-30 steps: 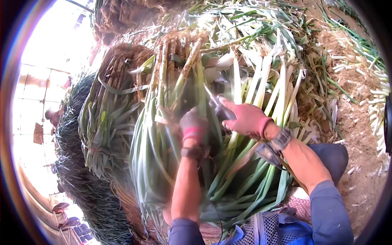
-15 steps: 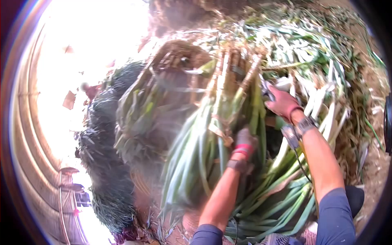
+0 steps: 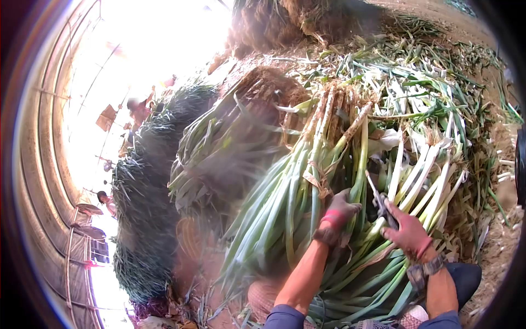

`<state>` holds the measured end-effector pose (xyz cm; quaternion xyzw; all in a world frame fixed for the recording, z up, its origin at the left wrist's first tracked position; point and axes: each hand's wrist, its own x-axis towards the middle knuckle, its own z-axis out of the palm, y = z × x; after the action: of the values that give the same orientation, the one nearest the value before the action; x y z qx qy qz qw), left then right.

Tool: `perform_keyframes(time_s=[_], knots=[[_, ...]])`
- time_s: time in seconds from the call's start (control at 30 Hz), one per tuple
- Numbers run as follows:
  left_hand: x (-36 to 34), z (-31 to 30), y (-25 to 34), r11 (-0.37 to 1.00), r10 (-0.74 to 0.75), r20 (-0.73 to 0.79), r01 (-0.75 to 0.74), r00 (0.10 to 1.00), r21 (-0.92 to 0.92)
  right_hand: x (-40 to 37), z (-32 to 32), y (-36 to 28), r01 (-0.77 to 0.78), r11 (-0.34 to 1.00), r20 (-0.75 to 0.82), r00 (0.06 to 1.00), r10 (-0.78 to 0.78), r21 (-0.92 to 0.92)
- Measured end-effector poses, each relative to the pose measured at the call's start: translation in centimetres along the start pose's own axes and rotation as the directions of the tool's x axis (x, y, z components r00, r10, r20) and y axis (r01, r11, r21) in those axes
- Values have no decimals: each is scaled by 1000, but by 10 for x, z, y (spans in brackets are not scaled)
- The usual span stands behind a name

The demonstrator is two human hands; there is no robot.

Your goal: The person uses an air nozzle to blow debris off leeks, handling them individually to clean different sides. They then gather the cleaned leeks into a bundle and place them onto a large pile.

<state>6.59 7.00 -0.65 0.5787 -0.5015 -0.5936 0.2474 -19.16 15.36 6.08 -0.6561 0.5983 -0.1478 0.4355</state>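
My left hand (image 3: 341,211), gloved with a red cuff, is closed around the green part of a long green onion (image 3: 359,164), its white end pointing away from me. In my gloved right hand (image 3: 408,233) is a dark air blow gun (image 3: 386,211), its thin nozzle angled up and left beside that stalk. A big pile of untrimmed green onions (image 3: 268,186) with brown roots lies left of my left hand. Paler, cleaned green onions (image 3: 421,170) lie to the right, their leaves running under my right hand toward me.
A tall stack of dark green onion leaves (image 3: 145,192) stands on the left, with another rooted heap (image 3: 274,24) at the far back. Stripped leaves (image 3: 405,82) litter the ground behind and right. People (image 3: 137,109) are at the far left near the curved tunnel wall (image 3: 46,164).
My right hand has moved down and right, back toward me, with the air blow gun. My left hand has shifted slightly right. The whole view has swung a little.
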Motion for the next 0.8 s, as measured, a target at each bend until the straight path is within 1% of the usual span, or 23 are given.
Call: perform_keyframes(time_s=[0.07, 0.1, 0.13, 0.2, 0.23, 0.27, 0.3, 0.33, 0.37, 0.4, 0.43, 0.47, 0.53, 0.6, 0.67, 0.73, 0.77, 0.8], knots=[[-10, 2, -5, 997, 60, -18, -61, 998, -38, -14, 21, 21, 202, 978, -120, 974, -194, 54], [-13, 2, -6, 997, 61, -15, -61, 998, -40, -21, 17, 10, 149, 985, -89, 986, -142, 87], [-15, 2, -7, 998, 61, -44, -61, 997, -3, -22, 14, 1, 145, 986, -90, 986, -137, 87], [-18, 5, -14, 997, 56, -88, -51, 995, 65, -17, 3, -13, 4, 1000, 7, 1000, -4, 16], [-12, 1, -27, 998, 55, -59, -56, 997, -24, -7, 9, -9, 72, 997, -56, 996, -72, -4], [-14, 0, -21, 999, 44, -66, -43, 997, 15, 2, 4, -14, 7, 996, -8, 1000, -8, -84], [-18, 1, -19, 1000, 25, -76, -26, 997, -15, 11, 1, -19, 16, 998, -23, 1000, -17, -60], [-15, 2, -27, 998, 19, -48, -22, 999, -63, 29, 11, 0, 82, 995, -54, 995, -86, -65], [-10, 1, -34, 994, 23, -31, -26, 999, -106, 38, 7, -4, 82, 989, -73, 993, -91, -122], [-10, 2, -35, 996, 72, -64, -75, 995, -45, 53, 8, 1, 73, 991, -57, 995, -80, -114], [-9, 3, -38, 993, 59, -49, -64, 997, -100, 60, -7, -17, -35, 991, 32, 999, 40, -131], [-7, 3, -41, 987, 48, -36, -53, 998, -151, 72, -5, -12, -24, 993, 2, 1000, 25, -116], [-6, 5, -40, 992, 31, -37, -35, 999, -123, 91, -14, -22, -78, 989, -2, 997, 79, -127], [-5, 3, -41, 985, -13, -2, 12, 1000, -175, 111, -15, -20, -97, 987, -82, 993, 87, -126], [-6, 3, -39, 982, -2, 16, 5, 1000, -188, 131, -18, -18, -137, 988, -116, 985, 128, -76], [-8, 5, -35, 969, -63, 1, 61, 998, -240, 135, -23, -19, -153, 984, -112, 983, 142, -96], [-6, 3, -36, 967, -68, 4, 67, 998, -244, 129, -24, -18, -158, 983, -109, 983, 147, -98], [-2, 1, -42, 978, -45, 5, 45, 999, -204, 116, -29, -22, -194, 981, -29, 981, 193, -27]])
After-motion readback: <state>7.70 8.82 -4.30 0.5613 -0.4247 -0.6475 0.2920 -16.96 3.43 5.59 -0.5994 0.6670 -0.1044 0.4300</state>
